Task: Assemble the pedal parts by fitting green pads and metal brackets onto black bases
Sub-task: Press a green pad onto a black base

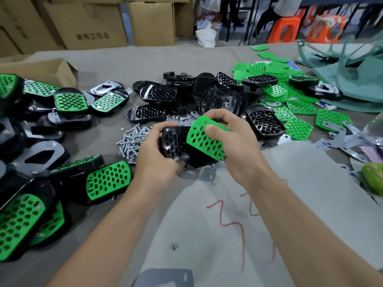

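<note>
Several finished pedals (107, 180) lie at left; many bare bases (213, 98), loose pads (300, 107) and metal brackets (352, 139) remain. Left hand (157, 160) grips 1 black base (175, 143) over the bench (124, 65); right hand (234, 146) pinches a green pad (204, 139) curled against it, not yet seated.

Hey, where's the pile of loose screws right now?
In the head view, the screw pile lies on the grey cloth just left of the left hand, on the near side of the heap of empty black bases.

Two bare forearms, bare left hand (156, 160), bare right hand (235, 148)
</note>
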Demonstrator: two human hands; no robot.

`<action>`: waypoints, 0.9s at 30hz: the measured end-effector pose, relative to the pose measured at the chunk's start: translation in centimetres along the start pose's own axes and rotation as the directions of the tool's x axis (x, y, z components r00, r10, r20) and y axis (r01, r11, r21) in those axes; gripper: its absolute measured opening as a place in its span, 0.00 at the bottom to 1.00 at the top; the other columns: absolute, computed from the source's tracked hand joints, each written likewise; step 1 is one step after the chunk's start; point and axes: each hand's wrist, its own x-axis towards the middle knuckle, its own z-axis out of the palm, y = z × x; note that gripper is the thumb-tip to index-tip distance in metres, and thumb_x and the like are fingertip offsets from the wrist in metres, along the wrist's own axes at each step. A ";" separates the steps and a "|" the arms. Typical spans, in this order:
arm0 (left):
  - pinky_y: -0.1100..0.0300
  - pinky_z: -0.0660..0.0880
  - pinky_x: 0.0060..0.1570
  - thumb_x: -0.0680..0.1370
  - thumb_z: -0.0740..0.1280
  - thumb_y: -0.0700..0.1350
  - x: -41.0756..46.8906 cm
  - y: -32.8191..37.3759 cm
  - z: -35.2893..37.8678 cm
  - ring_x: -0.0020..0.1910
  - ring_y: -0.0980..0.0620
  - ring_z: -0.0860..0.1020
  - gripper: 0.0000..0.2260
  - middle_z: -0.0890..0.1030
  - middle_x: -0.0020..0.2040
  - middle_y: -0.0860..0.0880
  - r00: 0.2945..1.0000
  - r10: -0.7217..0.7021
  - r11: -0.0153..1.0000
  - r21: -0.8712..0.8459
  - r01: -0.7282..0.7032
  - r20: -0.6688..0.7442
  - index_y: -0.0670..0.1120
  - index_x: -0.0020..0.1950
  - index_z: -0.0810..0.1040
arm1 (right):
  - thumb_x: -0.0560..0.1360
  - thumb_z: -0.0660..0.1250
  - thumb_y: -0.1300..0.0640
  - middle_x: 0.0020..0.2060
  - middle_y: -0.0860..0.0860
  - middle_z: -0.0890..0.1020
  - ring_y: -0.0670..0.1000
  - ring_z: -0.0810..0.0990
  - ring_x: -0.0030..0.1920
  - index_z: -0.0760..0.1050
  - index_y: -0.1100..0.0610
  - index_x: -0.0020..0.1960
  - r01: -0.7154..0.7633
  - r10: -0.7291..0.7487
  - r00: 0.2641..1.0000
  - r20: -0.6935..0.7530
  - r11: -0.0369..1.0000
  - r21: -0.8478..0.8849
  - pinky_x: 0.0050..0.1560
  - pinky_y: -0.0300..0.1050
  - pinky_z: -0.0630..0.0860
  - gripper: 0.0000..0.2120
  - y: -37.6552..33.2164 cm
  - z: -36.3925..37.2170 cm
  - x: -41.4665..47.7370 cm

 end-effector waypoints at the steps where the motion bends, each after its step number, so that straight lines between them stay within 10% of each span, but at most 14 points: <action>1: 0.63 0.76 0.37 0.54 0.68 0.32 0.2 0.0 0.0 0.43 0.59 0.81 0.36 0.84 0.46 0.59 1.000 0.009 1.000 -0.002 -0.009 0.015 0.61 0.57 0.79 | 0.71 0.70 0.59 0.41 0.51 0.85 0.52 0.85 0.41 0.79 0.48 0.46 0.007 -0.007 1.000 -0.021 1.000 -0.011 0.35 0.49 0.80 0.07 0.5 0.1 -0.1; 14: 0.56 0.78 0.36 0.54 0.58 0.21 1.0 0.4 -0.1 0.46 0.49 0.81 0.42 0.83 0.50 0.49 0.988 -0.101 0.947 -0.292 0.131 0.115 0.53 0.60 0.82 | 0.64 0.82 0.56 0.39 0.49 0.86 0.53 0.86 0.40 0.84 0.47 0.47 0.141 -0.175 0.978 -0.111 0.955 -0.260 0.38 0.54 0.84 0.14 1.2 0.6 -0.7; 19: 0.62 0.77 0.32 0.51 0.56 0.24 0.8 0.8 -0.5 0.41 0.51 0.81 0.40 0.82 0.46 0.45 0.982 -0.117 0.912 -0.374 0.167 0.151 0.49 0.56 0.83 | 0.62 0.83 0.50 0.32 0.48 0.84 0.51 0.83 0.30 0.74 0.46 0.48 0.205 -0.290 0.944 -0.159 0.889 -0.409 0.25 0.53 0.80 0.22 1.1 1.0 -1.7; 27: 0.58 0.79 0.38 0.52 0.56 0.25 0.6 1.0 -0.5 0.44 0.49 0.84 0.38 0.84 0.47 0.44 0.970 -0.184 0.916 -0.330 0.229 0.161 0.41 0.61 0.80 | 0.68 0.79 0.53 0.38 0.53 0.86 0.55 0.86 0.40 0.83 0.51 0.42 0.042 -0.070 0.992 -0.104 0.968 -0.247 0.33 0.53 0.82 0.07 0.5 -0.1 -0.7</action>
